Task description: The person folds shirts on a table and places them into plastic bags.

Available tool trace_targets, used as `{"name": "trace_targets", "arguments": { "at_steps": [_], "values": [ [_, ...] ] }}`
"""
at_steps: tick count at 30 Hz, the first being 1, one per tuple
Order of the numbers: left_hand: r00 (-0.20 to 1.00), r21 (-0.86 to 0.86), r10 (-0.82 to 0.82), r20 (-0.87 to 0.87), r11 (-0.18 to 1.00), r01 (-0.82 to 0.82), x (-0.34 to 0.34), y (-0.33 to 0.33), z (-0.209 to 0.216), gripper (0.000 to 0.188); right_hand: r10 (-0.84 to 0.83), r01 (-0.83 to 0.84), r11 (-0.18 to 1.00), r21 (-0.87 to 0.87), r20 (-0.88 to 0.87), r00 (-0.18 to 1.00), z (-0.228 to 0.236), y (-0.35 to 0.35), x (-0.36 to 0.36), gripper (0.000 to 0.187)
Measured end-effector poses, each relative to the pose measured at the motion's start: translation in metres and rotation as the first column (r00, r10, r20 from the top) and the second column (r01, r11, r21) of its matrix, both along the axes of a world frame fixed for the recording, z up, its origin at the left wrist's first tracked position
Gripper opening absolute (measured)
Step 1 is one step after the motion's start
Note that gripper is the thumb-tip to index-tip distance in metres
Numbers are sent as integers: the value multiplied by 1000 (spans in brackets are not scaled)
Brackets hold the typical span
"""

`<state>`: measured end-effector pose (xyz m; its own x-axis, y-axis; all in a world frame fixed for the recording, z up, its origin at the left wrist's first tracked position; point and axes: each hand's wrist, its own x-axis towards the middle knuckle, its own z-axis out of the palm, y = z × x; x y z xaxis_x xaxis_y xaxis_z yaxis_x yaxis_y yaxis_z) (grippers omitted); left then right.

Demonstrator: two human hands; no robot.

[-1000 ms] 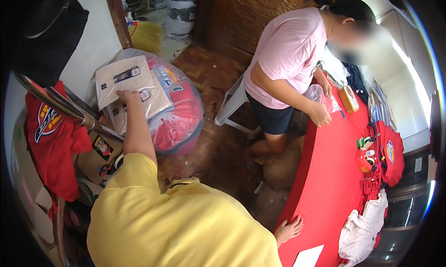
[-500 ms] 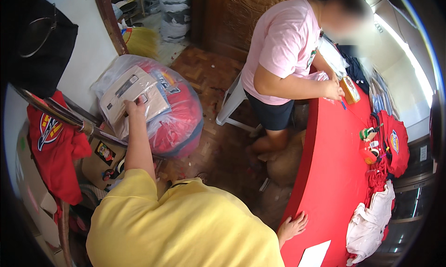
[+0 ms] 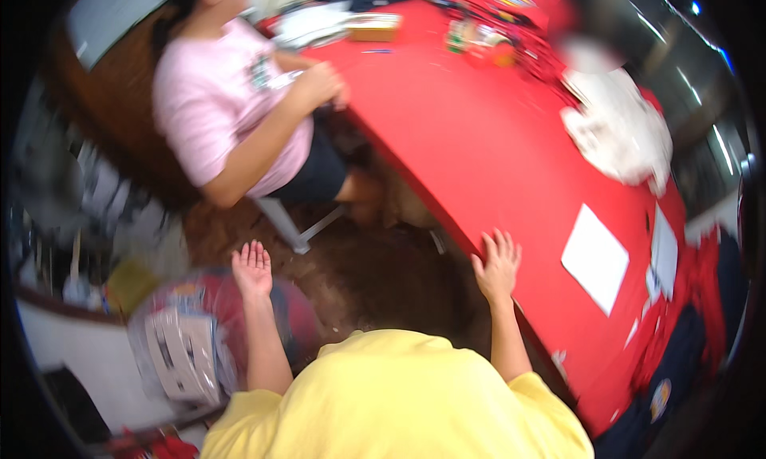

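My left hand [image 3: 253, 269] is raised, palm up with fingers stretched out, and holds nothing. Below and left of it sits a large clear plastic bag [image 3: 299, 311] of red and dark cloth, with flat packs of beige folded cloth [image 3: 182, 354] lying on it. My right hand [image 3: 499, 266] rests with spread fingers at the near edge of the red-covered table [image 3: 479, 164]. A white sheet of paper [image 3: 595, 259] lies on the table to the right of that hand.
A person in a pink shirt [image 3: 219, 100] sits on a stool [image 3: 283, 223] at the table's far left, hands near its edge. A yellow box [image 3: 374, 26], a blue pen [image 3: 377, 52], red cloth bags [image 3: 511, 4] and a crumpled white cloth [image 3: 618, 128] lie on the table.
My view has swung right toward the table. My left hand has come off the beige packs and is now in the air, open. My right hand stays at the table edge.
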<state>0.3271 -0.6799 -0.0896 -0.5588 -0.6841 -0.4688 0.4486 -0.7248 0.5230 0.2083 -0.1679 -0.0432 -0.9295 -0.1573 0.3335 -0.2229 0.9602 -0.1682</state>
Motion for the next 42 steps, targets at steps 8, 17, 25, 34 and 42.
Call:
{"name": "trace_targets", "arguments": {
  "at_steps": [8, 17, 25, 34, 42],
  "values": [
    [878, 99, 161, -451, 987, -131, -138, -5, 133, 90, 197, -117, 923, -368, 187, 962, 12, 47, 17, 42],
    [977, -95, -160, -144, 984, 148, -198, 119, 113, 89, -231, 237, 817, -527, 78, 970, 37, 200, 33, 24],
    [751, -407, -659, 39, 676, 614, -281, 350, 85, 67, -581, 601, 793, -94, 179, 794, 16, 335, -5, 51],
    [465, -781, -765, 445, -79, 619, -395, 537, 104, 42, -919, 928, 373, 7, 138, 369, 4, 388, 52, 53],
    [657, -842, -530, 536, -284, 458, -554, 666, 81, 42, -988, 994, 105, 12, 114, 103, -1, 390, 89, 45]
  ]
}}
